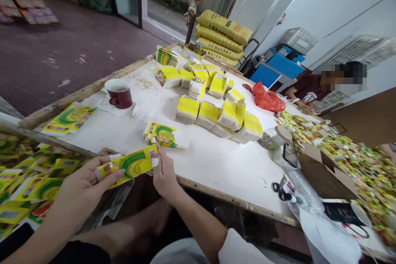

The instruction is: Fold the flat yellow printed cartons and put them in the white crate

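Note:
Between my two hands is a small yellow and green paper carton [136, 163], printed with a swirl, long and narrow, held over the table's near edge. My left hand [88, 181] is closed on its left end, thumb lying along the printed face. My right hand [163, 171] pinches the right end near the barcode, with white caps on some fingertips. Just beyond the carton lies a small stack of flat yellow and green cartons [163, 135] on the white table [204, 165]. More flat cartons [69, 117] lie at the left corner.
A maroon mug [119, 94] stands at left. Bundles of yellow cartons [187, 109] fill the table's middle, near a red plastic bag [268, 98]. Scissors [281, 192] lie at right. Loose cartons [40, 185] pile below left. A co-worker [315, 88] sits at far right. Yellow sacks [221, 35] stand behind.

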A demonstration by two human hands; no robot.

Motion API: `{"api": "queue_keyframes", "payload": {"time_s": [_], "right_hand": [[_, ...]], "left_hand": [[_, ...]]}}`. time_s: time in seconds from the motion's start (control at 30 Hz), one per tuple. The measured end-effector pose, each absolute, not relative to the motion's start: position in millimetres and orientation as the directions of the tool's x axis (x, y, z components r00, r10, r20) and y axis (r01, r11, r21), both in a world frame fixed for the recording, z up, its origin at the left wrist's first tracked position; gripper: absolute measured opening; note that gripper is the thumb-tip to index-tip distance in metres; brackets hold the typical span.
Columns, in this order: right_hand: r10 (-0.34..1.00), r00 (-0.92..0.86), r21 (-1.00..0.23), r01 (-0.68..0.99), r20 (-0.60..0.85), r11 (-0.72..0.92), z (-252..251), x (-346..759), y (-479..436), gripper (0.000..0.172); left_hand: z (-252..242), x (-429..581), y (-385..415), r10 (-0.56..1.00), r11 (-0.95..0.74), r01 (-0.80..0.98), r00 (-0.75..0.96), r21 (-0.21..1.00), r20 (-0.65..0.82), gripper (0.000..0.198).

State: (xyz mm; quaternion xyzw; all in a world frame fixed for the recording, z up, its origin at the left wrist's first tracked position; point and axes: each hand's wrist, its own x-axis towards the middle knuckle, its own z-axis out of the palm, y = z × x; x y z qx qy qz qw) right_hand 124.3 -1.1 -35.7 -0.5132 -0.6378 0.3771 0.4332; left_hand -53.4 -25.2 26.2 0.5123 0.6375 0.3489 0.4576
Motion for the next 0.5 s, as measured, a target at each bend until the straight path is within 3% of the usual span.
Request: {"api": "queue_keyframes", "payload": {"time_s": [0.1, 0.2, 0.3, 0.37, 0.43, 0.5], "right_hand": [[0.981, -0.118, -0.924, 0.336, 0.154, 0.185, -36, 128, 0, 0.060], [0.972, -0.166, -0.922, 0.323, 0.165, 0.212, -37, 133, -1, 0.065], [0.939, -0.304, -0.914, 0.311, 0.162, 0.259, -39, 142, 2, 0.057], [0.941, -0.286, -0.865, 0.409, 0.182, 0.291, -42, 155, 10, 0.042], [0.960, -0.187, -0.798, 0.536, 0.207, 0.276, -45, 171, 23, 0.027], [0.972, -0.090, -0.753, 0.619, 0.215, 0.224, -48, 189, 38, 0.021]], "left_hand": [[28, -53, -24, 0.958, 0.288, 0.468, -0.142, 0.835, -0.250, 0.045], [30, -59, -19, 0.975, 0.215, 0.489, -0.058, 0.845, -0.215, 0.047], [37, -85, -12, 0.982, 0.124, 0.603, 0.040, 0.788, -0.185, 0.041], [48, -110, -11, 0.992, 0.128, 0.787, -0.098, 0.603, -0.083, 0.034], [58, -134, -15, 0.969, 0.147, 0.893, -0.215, 0.425, 0.117, 0.032], [63, -150, -19, 0.912, 0.141, 0.921, -0.264, 0.363, 0.314, 0.032]]}}
